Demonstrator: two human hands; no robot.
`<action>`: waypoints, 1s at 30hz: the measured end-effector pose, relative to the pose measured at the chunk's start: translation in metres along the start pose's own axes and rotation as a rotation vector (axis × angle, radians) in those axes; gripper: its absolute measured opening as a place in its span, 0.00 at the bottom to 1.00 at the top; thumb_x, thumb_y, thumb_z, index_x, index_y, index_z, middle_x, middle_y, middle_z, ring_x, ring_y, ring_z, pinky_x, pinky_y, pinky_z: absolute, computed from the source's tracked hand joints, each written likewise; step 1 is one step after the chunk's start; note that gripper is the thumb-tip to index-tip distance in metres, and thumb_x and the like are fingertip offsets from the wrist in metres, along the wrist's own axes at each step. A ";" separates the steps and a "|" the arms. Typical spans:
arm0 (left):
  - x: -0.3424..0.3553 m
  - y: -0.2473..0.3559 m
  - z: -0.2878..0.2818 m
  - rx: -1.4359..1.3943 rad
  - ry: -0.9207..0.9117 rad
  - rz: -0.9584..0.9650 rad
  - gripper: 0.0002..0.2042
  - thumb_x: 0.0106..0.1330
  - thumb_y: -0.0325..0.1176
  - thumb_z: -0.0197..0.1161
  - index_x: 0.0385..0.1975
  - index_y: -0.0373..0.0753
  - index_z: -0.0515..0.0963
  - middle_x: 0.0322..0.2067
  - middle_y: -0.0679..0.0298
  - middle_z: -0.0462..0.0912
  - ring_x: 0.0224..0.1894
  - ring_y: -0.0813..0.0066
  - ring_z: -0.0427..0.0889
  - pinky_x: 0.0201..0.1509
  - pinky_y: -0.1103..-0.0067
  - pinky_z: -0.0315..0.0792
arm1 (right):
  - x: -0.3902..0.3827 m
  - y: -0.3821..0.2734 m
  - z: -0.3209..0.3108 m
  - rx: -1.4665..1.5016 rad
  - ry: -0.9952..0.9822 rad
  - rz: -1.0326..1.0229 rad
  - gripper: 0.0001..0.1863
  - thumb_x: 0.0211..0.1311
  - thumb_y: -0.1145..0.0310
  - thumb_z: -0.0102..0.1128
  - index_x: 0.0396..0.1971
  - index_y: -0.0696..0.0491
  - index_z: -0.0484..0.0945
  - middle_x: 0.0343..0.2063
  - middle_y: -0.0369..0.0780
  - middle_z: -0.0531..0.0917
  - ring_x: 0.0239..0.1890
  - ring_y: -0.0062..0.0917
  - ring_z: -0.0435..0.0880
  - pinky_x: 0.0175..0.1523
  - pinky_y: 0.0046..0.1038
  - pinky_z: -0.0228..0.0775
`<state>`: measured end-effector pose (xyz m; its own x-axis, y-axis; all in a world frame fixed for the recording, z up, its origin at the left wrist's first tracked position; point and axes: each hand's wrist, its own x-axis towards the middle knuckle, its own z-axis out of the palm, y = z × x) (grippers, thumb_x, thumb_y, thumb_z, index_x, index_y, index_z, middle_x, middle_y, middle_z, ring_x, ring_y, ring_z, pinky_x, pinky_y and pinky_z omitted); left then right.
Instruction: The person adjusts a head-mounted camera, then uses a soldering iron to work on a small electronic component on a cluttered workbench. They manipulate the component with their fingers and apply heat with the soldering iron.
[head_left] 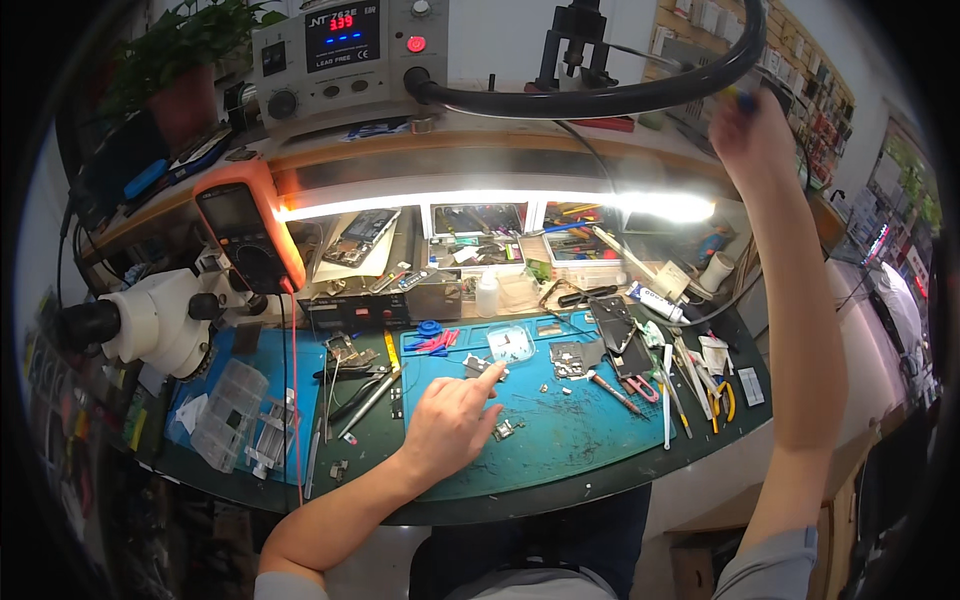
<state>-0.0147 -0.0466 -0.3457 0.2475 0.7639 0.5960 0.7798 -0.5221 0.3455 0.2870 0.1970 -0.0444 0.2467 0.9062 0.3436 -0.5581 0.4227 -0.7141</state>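
Observation:
My left hand (448,425) is over the blue work mat (560,440), index finger stretched out and the other fingers loosely bent. Its fingertip reaches the edge of a small dark circuit board (480,364); whether it presses on it I cannot tell. Just beyond lies a small clear plastic dish (511,344). A small metal part (506,430) rests beside the thumb. Raised high at the upper right, my right hand (755,135) is closed around a small thing with blue and yellow on it, blurred and partly hidden by the fingers.
A black hose (600,103) arches from the hot air station (345,60) across the shelf. At left stand a white microscope (150,320) and an orange multimeter (250,225) with hanging leads. Pliers and tweezers (690,375) lie right; a clear parts box (230,410) sits left.

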 end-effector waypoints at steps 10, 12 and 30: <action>0.027 0.000 0.004 -0.472 0.037 -0.240 0.29 0.75 0.28 0.70 0.74 0.33 0.71 0.55 0.56 0.87 0.54 0.64 0.89 0.60 0.70 0.82 | -0.175 -0.066 -0.149 0.077 0.054 0.175 0.18 0.87 0.53 0.57 0.46 0.53 0.83 0.26 0.31 0.78 0.22 0.12 0.75 0.24 0.17 0.64; 0.053 0.003 0.012 -0.757 0.012 -0.381 0.29 0.78 0.30 0.69 0.75 0.32 0.69 0.60 0.54 0.86 0.59 0.64 0.88 0.62 0.70 0.82 | -0.190 -0.069 -0.165 0.225 -0.104 0.264 0.21 0.88 0.50 0.54 0.48 0.55 0.82 0.31 0.35 0.81 0.25 0.15 0.79 0.26 0.18 0.68; 0.103 -0.010 0.001 -0.867 0.241 -0.444 0.10 0.83 0.31 0.62 0.54 0.34 0.85 0.38 0.72 0.84 0.36 0.87 0.78 0.43 0.84 0.75 | -0.196 0.015 -0.205 0.462 -0.545 0.753 0.22 0.86 0.52 0.53 0.41 0.56 0.86 0.28 0.36 0.81 0.25 0.14 0.73 0.30 0.21 0.67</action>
<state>0.0037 0.0380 -0.2886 -0.1617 0.9096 0.3827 0.0608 -0.3779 0.9238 0.3923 0.0293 -0.2475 -0.6198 0.7542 0.2168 -0.6968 -0.4018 -0.5942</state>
